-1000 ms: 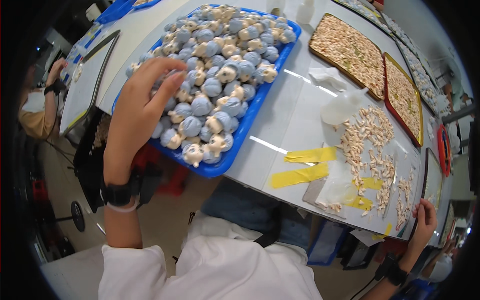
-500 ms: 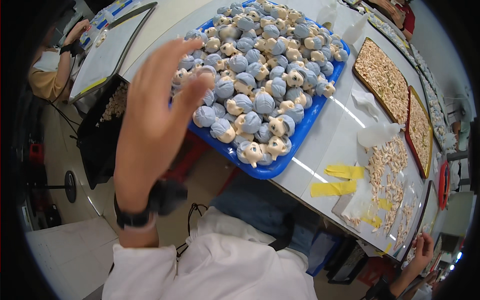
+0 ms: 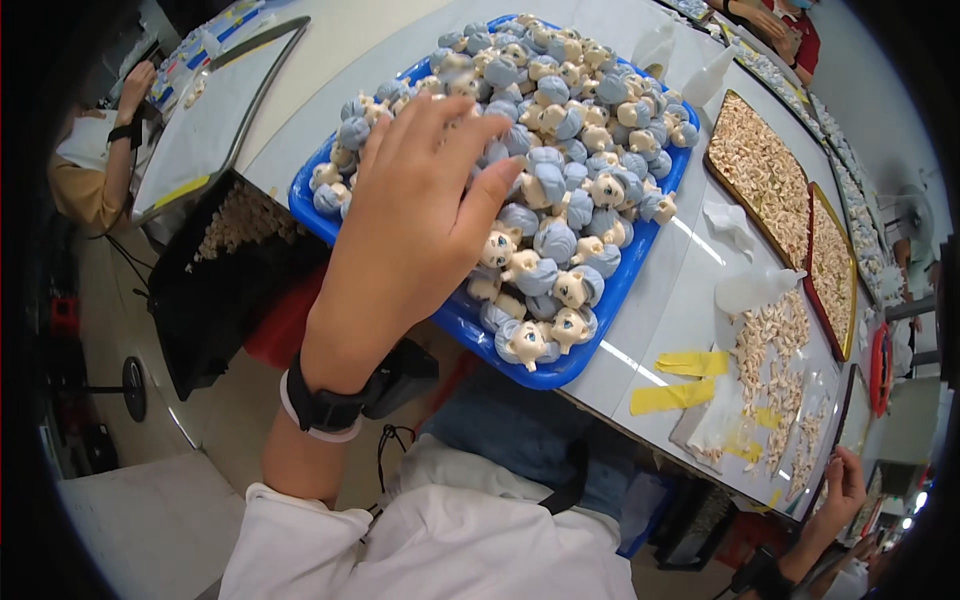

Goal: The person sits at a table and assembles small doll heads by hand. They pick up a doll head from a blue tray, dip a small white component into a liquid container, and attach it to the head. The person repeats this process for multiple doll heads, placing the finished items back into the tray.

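Observation:
Small doll heads (image 3: 556,240) with grey-blue hair and pale faces fill a large blue tray (image 3: 545,376). Over the tray's left part is my left hand (image 3: 425,200), palm down, fingers spread and slightly bent. Its fingertips reach the heaped heads; I cannot tell whether they touch. That wrist carries a black strapped device (image 3: 385,385). Far off at the lower right, my right hand (image 3: 842,485) is raised near the table edge by a dark-rimmed tray (image 3: 853,410). Its fingers are loosely bent and nothing shows in them.
To the right lie trays of small pale pieces (image 3: 765,165), a squeeze bottle (image 3: 752,290), yellow tape strips (image 3: 680,396) and loose pale pieces (image 3: 775,350). At left, a co-worker's hand (image 3: 138,85) is raised beside a white board (image 3: 215,120). Another person (image 3: 800,35) works across the table.
My left hand has moved right, from the tray's left edge to over the heads. The tray and table sit slightly lower in view. My right hand has hardly moved.

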Motion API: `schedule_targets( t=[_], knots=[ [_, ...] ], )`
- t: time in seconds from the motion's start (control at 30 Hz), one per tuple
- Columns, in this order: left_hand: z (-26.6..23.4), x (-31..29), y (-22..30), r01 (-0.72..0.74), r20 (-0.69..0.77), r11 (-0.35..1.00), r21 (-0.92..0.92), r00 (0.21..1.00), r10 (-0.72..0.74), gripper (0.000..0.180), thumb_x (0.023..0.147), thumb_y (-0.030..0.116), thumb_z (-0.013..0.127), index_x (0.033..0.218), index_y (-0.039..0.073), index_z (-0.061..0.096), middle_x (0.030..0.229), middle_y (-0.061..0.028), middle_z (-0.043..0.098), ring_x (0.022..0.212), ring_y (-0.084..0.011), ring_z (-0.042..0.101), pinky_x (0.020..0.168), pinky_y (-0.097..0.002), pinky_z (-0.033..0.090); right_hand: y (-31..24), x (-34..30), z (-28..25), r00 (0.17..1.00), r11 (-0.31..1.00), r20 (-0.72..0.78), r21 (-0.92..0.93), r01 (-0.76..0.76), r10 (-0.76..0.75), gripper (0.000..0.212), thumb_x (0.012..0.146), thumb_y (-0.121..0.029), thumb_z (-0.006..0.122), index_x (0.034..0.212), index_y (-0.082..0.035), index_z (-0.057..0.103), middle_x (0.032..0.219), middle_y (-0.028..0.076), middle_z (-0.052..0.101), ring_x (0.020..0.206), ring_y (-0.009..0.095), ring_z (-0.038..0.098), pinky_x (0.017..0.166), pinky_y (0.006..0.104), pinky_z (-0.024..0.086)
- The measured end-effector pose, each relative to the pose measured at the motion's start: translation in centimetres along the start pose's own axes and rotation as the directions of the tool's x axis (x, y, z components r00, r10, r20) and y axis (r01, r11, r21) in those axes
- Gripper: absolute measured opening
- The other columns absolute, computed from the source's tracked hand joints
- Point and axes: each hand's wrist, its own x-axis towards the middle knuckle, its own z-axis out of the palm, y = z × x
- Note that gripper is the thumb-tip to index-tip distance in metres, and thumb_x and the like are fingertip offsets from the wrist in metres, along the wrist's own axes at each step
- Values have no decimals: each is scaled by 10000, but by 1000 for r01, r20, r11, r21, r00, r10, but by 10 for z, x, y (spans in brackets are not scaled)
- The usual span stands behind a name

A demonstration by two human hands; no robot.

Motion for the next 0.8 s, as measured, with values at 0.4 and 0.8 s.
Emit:
schedule_targets(
  t=[0.4, 0.8],
  knots=[
    [-43, -45, 23, 174, 38, 984, -27, 984, -173, 382, 786, 154, 623, 1154, 89, 542, 1152, -163, 485, 1068, -337, 451, 913, -405, 356, 13, -8, -5, 995, 992, -64, 112, -63, 71, 107, 838, -60, 571, 925, -10, 533, 831, -3, 496, 774, 69, 450, 710, 194, 349],
    [-27, -8, 0, 100, 46, 979, -177, 995, -94, 301, 656, -31, 663, 934, 17, 558, 830, -75, 561, 728, -174, 531, 652, -273, 428, 13, -5, -5, 999, 997, -11, 59, 53, -52, 75, 840, -14, 560, 900, 26, 579, 900, 24, 557, 865, 101, 517, 815, 211, 380]
  ],
)
